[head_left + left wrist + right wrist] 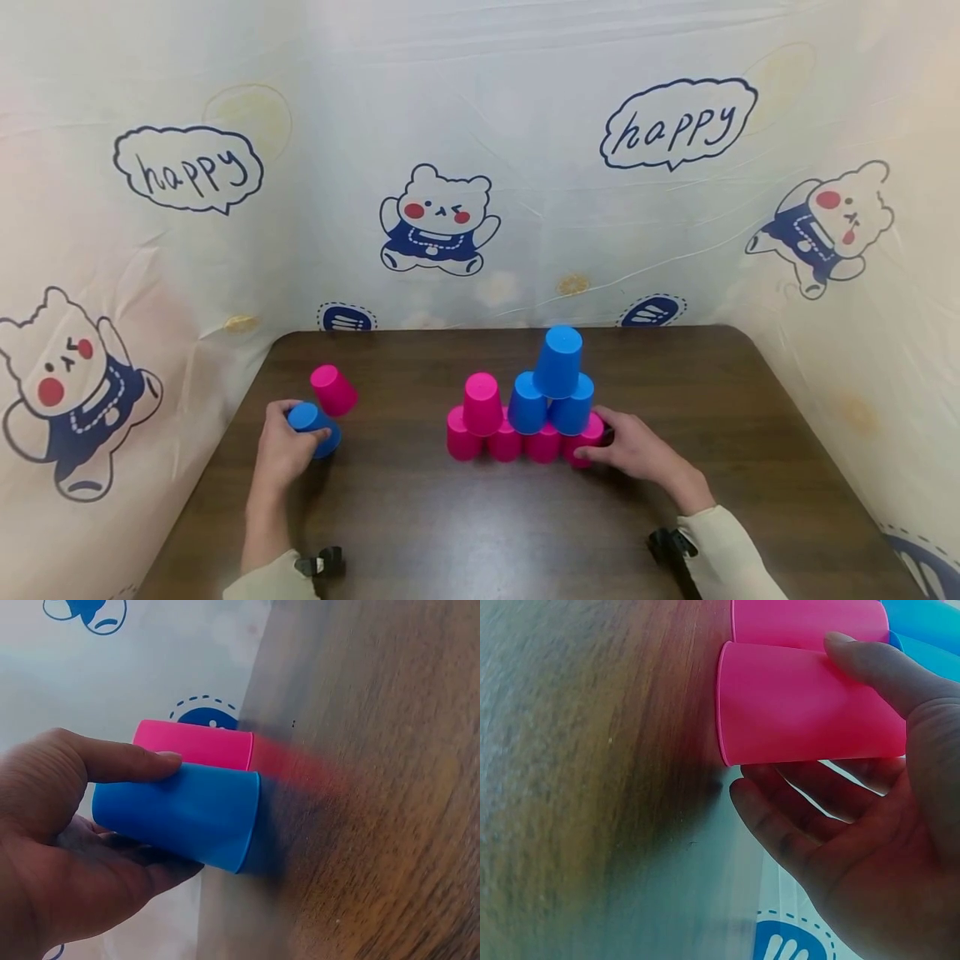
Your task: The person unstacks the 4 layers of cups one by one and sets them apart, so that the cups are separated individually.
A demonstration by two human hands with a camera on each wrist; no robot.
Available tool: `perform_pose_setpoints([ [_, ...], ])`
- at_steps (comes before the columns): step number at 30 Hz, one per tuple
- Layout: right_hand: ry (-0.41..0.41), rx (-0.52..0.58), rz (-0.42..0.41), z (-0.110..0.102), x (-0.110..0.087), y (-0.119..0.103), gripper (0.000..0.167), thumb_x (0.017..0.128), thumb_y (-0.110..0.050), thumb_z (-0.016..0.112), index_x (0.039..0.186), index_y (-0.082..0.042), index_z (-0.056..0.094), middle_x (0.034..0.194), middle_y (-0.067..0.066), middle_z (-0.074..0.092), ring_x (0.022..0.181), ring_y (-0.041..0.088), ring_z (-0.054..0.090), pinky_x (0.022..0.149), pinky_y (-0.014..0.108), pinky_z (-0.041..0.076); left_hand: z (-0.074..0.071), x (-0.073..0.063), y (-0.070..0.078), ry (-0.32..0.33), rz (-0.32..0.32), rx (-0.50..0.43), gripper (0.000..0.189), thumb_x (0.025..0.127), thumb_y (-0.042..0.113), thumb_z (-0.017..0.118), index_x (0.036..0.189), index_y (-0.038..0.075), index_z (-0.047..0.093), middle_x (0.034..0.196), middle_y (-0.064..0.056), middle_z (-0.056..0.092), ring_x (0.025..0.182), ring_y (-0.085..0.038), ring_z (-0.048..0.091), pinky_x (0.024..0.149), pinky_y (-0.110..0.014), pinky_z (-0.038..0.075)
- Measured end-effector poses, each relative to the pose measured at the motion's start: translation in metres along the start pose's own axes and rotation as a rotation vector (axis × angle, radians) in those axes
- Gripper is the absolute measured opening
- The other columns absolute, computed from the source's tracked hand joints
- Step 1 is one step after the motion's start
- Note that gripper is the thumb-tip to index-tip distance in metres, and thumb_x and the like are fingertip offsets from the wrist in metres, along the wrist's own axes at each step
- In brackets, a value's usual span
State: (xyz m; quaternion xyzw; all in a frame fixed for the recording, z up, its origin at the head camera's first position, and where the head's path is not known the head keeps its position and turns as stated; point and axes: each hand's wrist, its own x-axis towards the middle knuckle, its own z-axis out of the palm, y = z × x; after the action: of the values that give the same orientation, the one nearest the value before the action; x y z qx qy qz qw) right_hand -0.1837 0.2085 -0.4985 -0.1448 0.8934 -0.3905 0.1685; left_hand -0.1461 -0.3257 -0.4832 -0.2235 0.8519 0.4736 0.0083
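Note:
On the dark wooden table (450,517) my left hand (300,433) grips an upside-down blue cup (324,440), thumb on one side and fingers round the other; in the left wrist view the left hand (180,814) wraps that blue cup (217,825). A loose pink cup (333,390) (202,742) stands just behind it. To the right is a pyramid: several pink cups along the bottom, a pink cup (482,404) and two blue cups (527,404) above, one blue cup (559,360) on top. My right hand (594,435) (789,716) holds the rightmost bottom pink cup (588,433) (802,705).
A plastic backdrop (480,167) printed with bears and "happy" bubbles walls in the table at the back and both sides. Bare tabletop lies between the two hands and in front of the pyramid. Dark wrist straps (671,546) sit at my cuffs.

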Motion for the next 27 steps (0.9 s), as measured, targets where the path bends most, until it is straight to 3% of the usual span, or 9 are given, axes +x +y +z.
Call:
perform_pose_setpoints([
  [5, -0.002, -0.003, -0.002, 0.001, 0.000, 0.000, 0.058, 0.087, -0.046, 0.085, 0.131, -0.017, 0.063, 0.114, -0.001, 0.072, 0.101, 0.020, 0.066, 0.083, 0.040, 0.061, 0.000, -0.005, 0.006, 0.046, 0.041, -0.033, 0.102, 0.091, 0.008, 0.080, 0.164, 0.002, 0.009, 0.167, -0.034, 0.021, 0.151, -0.056, 0.026, 0.118, -0.075, 0.028],
  [10, -0.001, -0.002, 0.001, 0.001, 0.000, 0.001, 0.059, 0.086, -0.047, 0.085, 0.132, -0.017, 0.063, 0.114, -0.001, 0.073, 0.101, 0.020, 0.067, 0.083, 0.040, 0.061, -0.005, -0.019, 0.029, 0.153, 0.182, -0.059, 0.108, 0.091, 0.010, 0.081, 0.167, 0.006, 0.005, 0.172, -0.028, 0.014, 0.158, -0.050, 0.017, 0.122, -0.073, 0.022],
  [16, 0.006, -0.003, 0.009, 0.001, 0.000, 0.002, 0.058, 0.087, -0.046, 0.085, 0.132, -0.018, 0.062, 0.114, -0.002, 0.073, 0.101, 0.020, 0.067, 0.083, 0.039, 0.061, -0.007, -0.042, 0.065, 0.241, 0.343, -0.098, 0.101, 0.090, 0.008, 0.081, 0.168, 0.014, 0.016, 0.173, -0.016, 0.024, 0.160, -0.041, 0.019, 0.125, -0.071, 0.020],
  [22, 0.006, -0.005, -0.006, 0.001, 0.001, 0.002, 0.058, 0.087, -0.046, 0.085, 0.131, -0.017, 0.063, 0.114, -0.001, 0.072, 0.100, 0.020, 0.066, 0.083, 0.040, 0.061, 0.004, -0.060, 0.096, 0.264, 0.518, -0.182, 0.086, 0.088, -0.003, 0.080, 0.160, 0.012, 0.036, 0.162, -0.010, 0.044, 0.157, -0.028, 0.033, 0.131, -0.047, 0.025],
  [27, 0.007, -0.007, -0.018, 0.001, 0.001, 0.002, 0.057, 0.087, -0.046, 0.085, 0.131, -0.017, 0.063, 0.114, -0.001, 0.072, 0.101, 0.020, 0.066, 0.083, 0.040, 0.061, 0.020, -0.066, 0.113, 0.223, 0.621, -0.195, 0.074, 0.088, -0.008, 0.079, 0.152, 0.009, 0.047, 0.149, -0.007, 0.058, 0.148, -0.022, 0.049, 0.121, -0.023, 0.038],
])
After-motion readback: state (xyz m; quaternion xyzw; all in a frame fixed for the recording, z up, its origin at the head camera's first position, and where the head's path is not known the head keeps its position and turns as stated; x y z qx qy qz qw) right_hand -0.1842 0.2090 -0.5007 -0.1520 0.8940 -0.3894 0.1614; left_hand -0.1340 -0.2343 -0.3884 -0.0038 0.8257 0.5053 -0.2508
